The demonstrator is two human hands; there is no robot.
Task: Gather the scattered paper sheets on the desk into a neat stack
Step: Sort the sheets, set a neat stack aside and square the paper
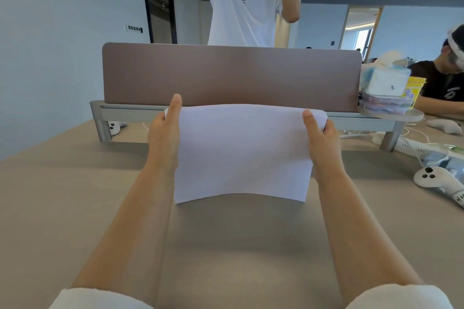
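Fingers point(175, 108) of the left hand point(163, 133) and right hand point(324, 140) pinch opposite side edges of the paper sheets point(241, 150), thumbs on top, holding them bowed over the counter point(75, 195), before the brown divider point(226, 75).

Left hand point(163, 134) fingers hidden behind paper sheets point(241, 153), right hand point(324, 139) likewise, sheet count unclear

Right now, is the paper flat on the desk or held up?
Held up. The left hand and right hand grip the paper by its sides; it bows.
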